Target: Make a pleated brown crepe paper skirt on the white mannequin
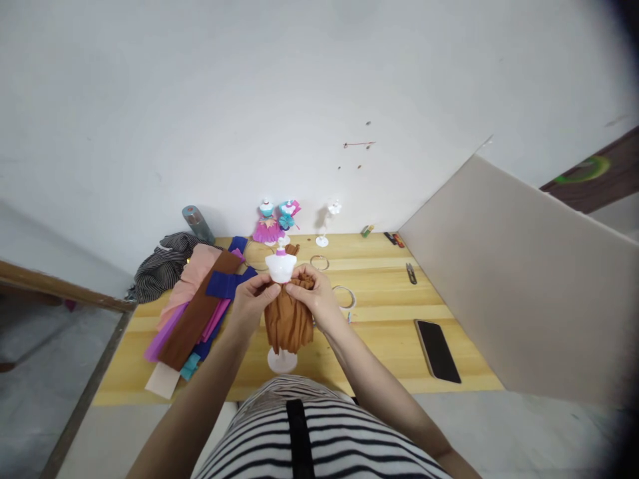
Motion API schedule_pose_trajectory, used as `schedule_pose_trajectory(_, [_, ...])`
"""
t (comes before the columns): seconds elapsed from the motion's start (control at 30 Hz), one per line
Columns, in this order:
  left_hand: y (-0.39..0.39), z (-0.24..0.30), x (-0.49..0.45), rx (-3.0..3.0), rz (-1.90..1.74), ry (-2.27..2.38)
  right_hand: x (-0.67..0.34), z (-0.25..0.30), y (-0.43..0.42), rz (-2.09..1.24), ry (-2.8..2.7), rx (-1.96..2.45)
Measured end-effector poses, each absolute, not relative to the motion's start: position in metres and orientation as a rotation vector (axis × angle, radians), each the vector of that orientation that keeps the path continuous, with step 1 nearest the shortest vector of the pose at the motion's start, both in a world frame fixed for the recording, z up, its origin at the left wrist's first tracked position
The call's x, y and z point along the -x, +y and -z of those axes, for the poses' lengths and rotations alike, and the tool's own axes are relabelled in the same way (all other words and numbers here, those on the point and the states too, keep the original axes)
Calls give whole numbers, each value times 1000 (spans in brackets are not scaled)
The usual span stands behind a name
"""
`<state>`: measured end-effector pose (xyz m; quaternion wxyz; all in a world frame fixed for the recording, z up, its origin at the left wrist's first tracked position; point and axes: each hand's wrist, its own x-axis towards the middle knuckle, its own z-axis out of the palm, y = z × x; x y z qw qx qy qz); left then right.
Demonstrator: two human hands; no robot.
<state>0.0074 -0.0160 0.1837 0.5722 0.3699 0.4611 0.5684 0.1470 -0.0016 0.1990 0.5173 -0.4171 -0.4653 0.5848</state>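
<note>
A small white doll mannequin on a round white base stands upright near the table's front edge. Brown crepe paper hangs gathered around its waist like a skirt, with a bunched end at the right. My left hand pinches the paper's top edge at the left of the waist, thumb and fingers together. Opposite it, my right hand presses the gathered paper at the right of the waist with its thumb in front. The paper behind the mannequin is mostly hidden.
Crepe paper strips and a striped cloth lie at left by a bottle. Along the wall stand dressed mannequins and a bare one. Tape rolls, snips and a phone lie right, beside an upright panel.
</note>
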Motion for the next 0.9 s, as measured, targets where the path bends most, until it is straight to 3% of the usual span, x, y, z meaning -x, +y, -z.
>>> schedule_pose_trajectory(0.9, [-11, -177, -4, -917, -1254, 979, -150, -201, -11, -1370, -1151, 1014])
